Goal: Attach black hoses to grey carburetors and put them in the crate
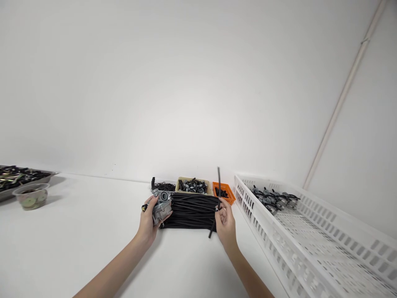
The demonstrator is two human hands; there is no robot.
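My left hand (149, 219) is closed around a silver metal carburetor (161, 209) with a black fitting on top, left of centre. Between finger and thumb, my right hand (225, 221) pinches one thin black rubber tube (219, 182), which stands nearly upright, its lower end sticking out below the fingers. A bundle of straight black tubes (192, 211) lies flat on the table between both hands, its left end partly hidden by the carburetor.
Behind the bundle stand a cream tray (209, 191) of small parts and an orange basket (231, 199). A white crate (263, 231) with several carburetors is at right. A plastic tub (32, 198) and a metal tray (46, 179) of parts are at far left.
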